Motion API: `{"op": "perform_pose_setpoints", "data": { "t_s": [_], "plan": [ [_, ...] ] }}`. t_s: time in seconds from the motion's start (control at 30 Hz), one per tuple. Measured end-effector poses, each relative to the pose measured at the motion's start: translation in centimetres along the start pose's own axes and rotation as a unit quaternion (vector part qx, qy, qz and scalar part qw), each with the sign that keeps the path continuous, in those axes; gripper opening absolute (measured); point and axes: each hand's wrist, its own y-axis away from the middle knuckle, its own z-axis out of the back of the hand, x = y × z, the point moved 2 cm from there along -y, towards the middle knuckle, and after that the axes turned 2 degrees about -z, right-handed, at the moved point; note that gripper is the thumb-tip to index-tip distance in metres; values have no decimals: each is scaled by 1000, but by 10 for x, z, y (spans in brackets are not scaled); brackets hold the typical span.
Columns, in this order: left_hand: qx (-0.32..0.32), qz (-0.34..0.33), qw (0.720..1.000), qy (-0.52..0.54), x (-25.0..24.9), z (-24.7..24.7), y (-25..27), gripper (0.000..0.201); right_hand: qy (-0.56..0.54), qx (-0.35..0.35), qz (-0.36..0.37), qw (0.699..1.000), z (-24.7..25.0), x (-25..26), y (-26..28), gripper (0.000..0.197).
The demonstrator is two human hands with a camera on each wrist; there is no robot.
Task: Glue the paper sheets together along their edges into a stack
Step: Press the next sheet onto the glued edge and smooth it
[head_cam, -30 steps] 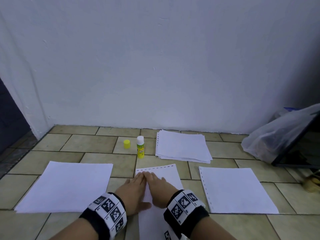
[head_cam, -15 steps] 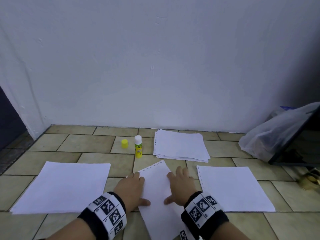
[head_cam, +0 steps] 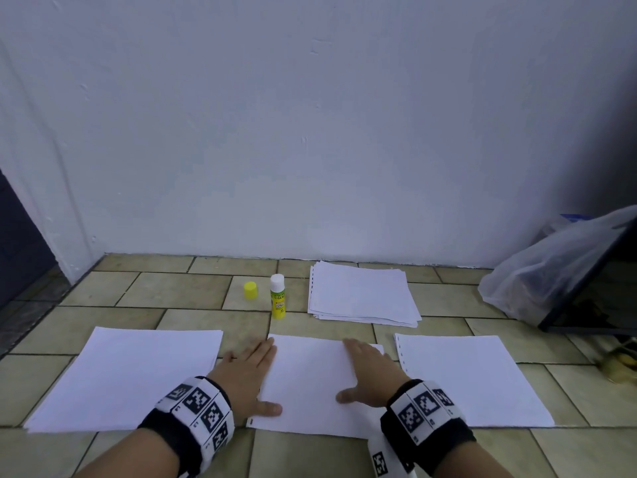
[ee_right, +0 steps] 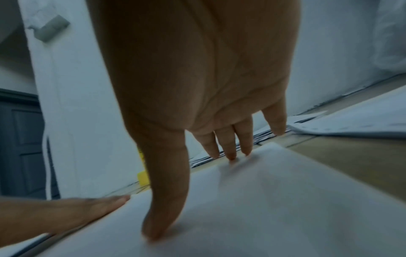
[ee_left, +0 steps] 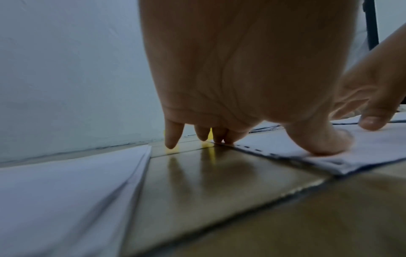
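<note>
Head view shows the middle sheet (head_cam: 310,384) lying flat on the floor (head_cam: 193,288), squared up between the left sheet (head_cam: 138,370) and the right sheet (head_cam: 472,377); a second ago it sat turned at an angle with your palms close together on its middle, and half a second ago it was part-way round, so you have just swung it straight and spread your hands to its sides. Your left hand (head_cam: 246,377) rests flat on the sheet's left edge, fingers straight and partly on the tile, thumb pressing the paper; that grip is fully open and holds nothing. Your right hand (head_cam: 367,372) lies flat on the sheet's right part, fingers extended, thumb out toward the centre; its grip is open too, only pressing. From the left wrist, the punched margin (ee_left: 259,150) shows just by your fingertips (ee_left: 228,139).

Behind the middle sheet stands the glue stick (head_cam: 277,297), uncapped, its yellow cap (head_cam: 250,290) just beside it; to the right of the glue lies the loose pile of sheets (head_cam: 362,294); well right of that sits a plastic bag (head_cam: 551,270).

I judge this a smoothing and aligning step; no edge looks glued yet from these pictures, so your next move likely calls for freeing one hand for the glue.
</note>
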Motion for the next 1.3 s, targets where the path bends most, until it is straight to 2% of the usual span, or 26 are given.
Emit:
{"op": "perform_pose_setpoints", "data": {
  "t_s": [0.1,0.23,0.37,0.5,0.57,0.63,0.73,0.8,1.0,1.1,1.2,1.3],
  "plan": [
    [20,15,1000,-10,1,-4,-1,118,-25,9,-41,999,4,-17,2,123],
    [24,31,999,15,-1,-6,-1,117,-67,3,-68,995,6,-25,3,133],
    [18,31,999,19,-2,-5,0,106,-71,-27,-55,996,10,-21,4,125],
    [25,34,999,29,-4,-4,0,107,-208,-61,-22,976,17,-24,7,123],
    [26,34,999,33,-3,-4,-1,107,-290,-125,-19,949,21,-29,12,111],
    [25,35,998,37,-3,-6,-2,107,-325,-167,-29,930,23,-33,19,87],
    [25,37,998,46,-2,-8,-3,108,-274,-105,-23,956,16,-32,26,45],
    [24,37,998,49,-2,-9,-3,108,-256,-60,-8,965,10,-32,29,29],
    [28,36,998,47,-2,-8,-4,98,-252,-130,-34,958,23,-60,33,27],
    [34,37,998,34,-3,-6,-4,99,-311,-144,-26,939,40,-77,41,30],
    [33,44,998,25,-4,-4,-4,99,-375,-182,-47,908,61,-93,42,31],
    [35,53,998,5,-7,-2,-6,99,-381,-223,-73,894,79,-100,25,31]
  ]
}}
